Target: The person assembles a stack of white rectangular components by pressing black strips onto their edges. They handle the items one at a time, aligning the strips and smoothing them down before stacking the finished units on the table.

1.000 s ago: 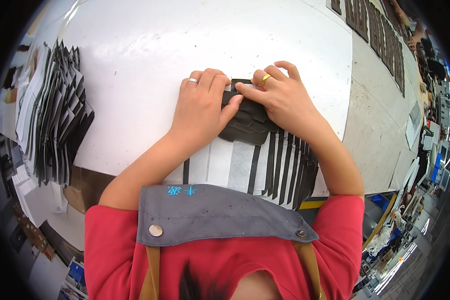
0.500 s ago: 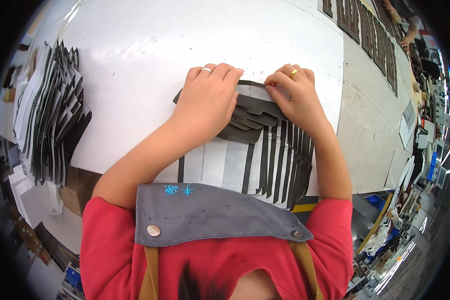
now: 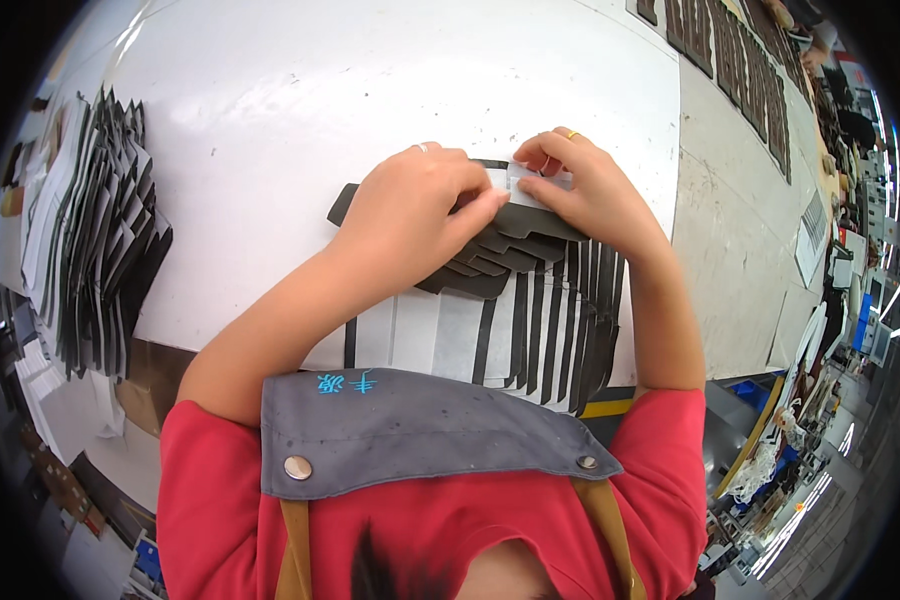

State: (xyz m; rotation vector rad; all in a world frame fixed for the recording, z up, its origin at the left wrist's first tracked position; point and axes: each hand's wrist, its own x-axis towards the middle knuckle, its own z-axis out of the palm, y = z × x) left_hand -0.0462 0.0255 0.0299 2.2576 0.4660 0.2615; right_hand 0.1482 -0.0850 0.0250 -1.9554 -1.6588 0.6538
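A fanned stack of thin white panels with black edges (image 3: 460, 325) lies on the white table in front of me. Across its far end sits a dark panel with stepped flaps (image 3: 515, 240). My left hand (image 3: 420, 205) rests over the upper left of this panel. Its thumb and forefinger are pressed together near the far edge; what is between them is too small to make out. Beside it, my right hand (image 3: 590, 195) is closed, with thumb and fingers pinching a small whitish strip (image 3: 520, 178) at that edge. The palms hide part of the panel.
At the left edge of the white table (image 3: 240, 250) stands a tall, uneven pile of similar black-and-white panels (image 3: 100, 240). Rows of dark strips (image 3: 730, 70) lie at the far right. A cardboard box (image 3: 160, 380) is below the table's left edge.
My left hand's fingertips have come right and nearer, closing into a pinch. My right fingertips have shifted left, and a whitish strip now shows between them. The hands are closer together.
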